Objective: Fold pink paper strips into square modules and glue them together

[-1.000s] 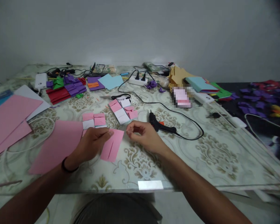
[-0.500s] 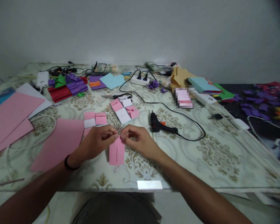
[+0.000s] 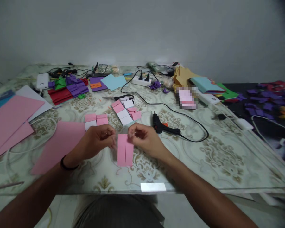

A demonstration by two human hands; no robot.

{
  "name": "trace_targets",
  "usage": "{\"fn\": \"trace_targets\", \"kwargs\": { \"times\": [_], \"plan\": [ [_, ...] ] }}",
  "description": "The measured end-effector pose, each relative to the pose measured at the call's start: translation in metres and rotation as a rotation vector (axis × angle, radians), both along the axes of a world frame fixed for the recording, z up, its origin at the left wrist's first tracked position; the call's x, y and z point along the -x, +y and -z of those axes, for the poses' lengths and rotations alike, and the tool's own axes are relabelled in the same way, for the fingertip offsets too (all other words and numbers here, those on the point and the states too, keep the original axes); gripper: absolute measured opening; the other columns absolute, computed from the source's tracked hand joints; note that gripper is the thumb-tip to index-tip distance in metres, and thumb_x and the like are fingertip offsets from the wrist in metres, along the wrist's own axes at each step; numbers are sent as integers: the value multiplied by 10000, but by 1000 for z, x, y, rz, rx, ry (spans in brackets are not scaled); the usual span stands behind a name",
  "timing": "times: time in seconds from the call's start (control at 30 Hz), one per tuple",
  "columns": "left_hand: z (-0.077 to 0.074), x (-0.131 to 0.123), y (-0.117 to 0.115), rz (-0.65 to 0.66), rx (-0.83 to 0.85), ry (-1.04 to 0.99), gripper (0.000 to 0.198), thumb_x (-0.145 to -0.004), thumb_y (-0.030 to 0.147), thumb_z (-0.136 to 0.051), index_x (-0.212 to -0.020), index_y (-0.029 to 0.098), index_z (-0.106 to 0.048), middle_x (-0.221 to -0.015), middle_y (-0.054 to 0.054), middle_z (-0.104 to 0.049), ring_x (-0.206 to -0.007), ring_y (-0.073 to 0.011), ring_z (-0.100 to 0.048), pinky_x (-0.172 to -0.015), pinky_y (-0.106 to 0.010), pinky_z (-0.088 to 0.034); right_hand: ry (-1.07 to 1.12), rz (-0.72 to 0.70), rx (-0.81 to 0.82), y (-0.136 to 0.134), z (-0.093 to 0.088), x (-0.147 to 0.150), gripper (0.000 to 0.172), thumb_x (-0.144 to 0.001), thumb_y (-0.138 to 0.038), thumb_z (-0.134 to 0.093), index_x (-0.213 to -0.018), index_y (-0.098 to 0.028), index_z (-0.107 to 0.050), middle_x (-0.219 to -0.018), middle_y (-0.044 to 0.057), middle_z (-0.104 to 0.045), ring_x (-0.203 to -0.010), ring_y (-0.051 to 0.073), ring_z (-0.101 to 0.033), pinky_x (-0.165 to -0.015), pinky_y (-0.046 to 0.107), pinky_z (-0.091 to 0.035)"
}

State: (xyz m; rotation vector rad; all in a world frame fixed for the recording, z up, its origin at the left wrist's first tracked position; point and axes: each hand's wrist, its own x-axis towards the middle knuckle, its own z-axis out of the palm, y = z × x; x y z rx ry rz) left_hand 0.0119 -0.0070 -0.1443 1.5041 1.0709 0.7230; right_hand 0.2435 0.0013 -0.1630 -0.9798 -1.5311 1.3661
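Observation:
A small pink paper piece [image 3: 125, 153] with a slit down its middle hangs upright from my right hand [image 3: 142, 137], whose thumb and finger pinch its top right corner. Just left of the paper is my left hand [image 3: 98, 141], fingers curled and blurred, apart from the paper; whether it holds anything is unclear. Behind my left hand lies a pink and white folded square [image 3: 96, 118], partly covered. A second pink and white square [image 3: 125, 111] sits farther back. The black glue gun [image 3: 165, 126] rests to the right of my right hand.
Large pink sheets [image 3: 59, 145] lie at the left. Behind are scissors [image 3: 120, 97], a white power strip [image 3: 142, 81], and purple and red folded papers [image 3: 60, 95]. A black cable [image 3: 192, 117] loops across the right side. Stacked coloured papers [image 3: 205, 85] lie at the back right.
My left hand has let go of the paper's top and moved slightly left. The pink paper has shifted right and now shows more of its top edge, in my right hand.

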Motion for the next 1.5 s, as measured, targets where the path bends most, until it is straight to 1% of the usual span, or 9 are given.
{"fn": "trace_targets", "kwargs": {
  "times": [0.2,0.27,0.43,0.57,0.73,1.0,1.2,1.37,1.5],
  "plan": [
    [-7,-6,-2,-4,-155,185,171,-907,348,-681,-952,186,-647,-730,11,-686,-660,-141,-646,-603,-232,-464,35,-12,28,1,3,2,105,-775,-251,-712,-782,-176,-640,-723,-25,-613,-660,116,-530,-657,259,-415],
    [-5,-11,-5,67,-165,256,187,-892,356,-691,-853,179,-644,-651,41,-572,-598,-110,-531,-544,-222,-352,17,-52,34,-2,5,7,113,-792,-266,-709,-795,-175,-641,-721,-24,-613,-655,117,-530,-651,258,-419],
    [0,-11,-4,68,-118,260,436,-894,362,-651,-613,192,-364,-595,62,-269,-554,-82,-251,-517,-260,-162,-58,-70,-52,-3,5,5,89,-835,-251,-685,-801,-186,-635,-716,-24,-601,-667,123,-534,-660,263,-434],
    [-1,-5,2,-108,-64,117,442,-894,410,-679,-626,188,-407,-603,60,-306,-558,-82,-276,-517,-242,-207,-62,-1,-142,0,-1,-6,21,-856,-208,-660,-863,-196,-645,-766,-13,-622,-716,135,-581,-707,273,-475],
    [1,-5,4,-262,35,-128,279,-826,358,-776,-706,160,-621,-632,37,-551,-590,-105,-494,-581,-229,-435,-114,-230,-315,-6,-7,-4,285,-916,-149,-654,-1171,-224,-757,-912,25,-695,-786,147,-626,-744,281,-513],
    [-2,-7,1,-212,102,-152,251,-762,337,-855,-891,151,-745,-789,-8,-719,-687,-133,-618,-635,-232,-501,-121,-384,-334,-9,0,0,248,-969,-235,-704,-1198,-258,-798,-1216,82,-762,-1057,202,-720,-872,318,-561],
    [-6,-9,-1,-175,41,-125,201,-742,281,-854,-838,158,-728,-721,20,-673,-638,-110,-575,-588,-213,-442,-133,-349,-279,-7,-3,-2,147,-950,-354,-751,-995,-242,-836,-912,46,-770,-810,172,-697,-720,293,-522],
    [-1,-7,-2,-100,70,-147,221,-763,269,-831,-912,150,-719,-734,9,-674,-655,-119,-573,-599,-225,-418,-159,-255,-295,-6,-8,-1,270,-979,-424,-697,-845,-205,-780,-807,29,-640,-738,155,-603,-650,283,-468],
    [2,-6,-2,-58,42,-101,226,-811,245,-781,-1012,153,-733,-738,19,-651,-662,-116,-562,-602,-222,-403,-125,-181,-93,-7,-4,1,312,-903,-463,-773,-800,-194,-654,-817,8,-614,-712,137,-583,-611,251,-464]
  ]
}}
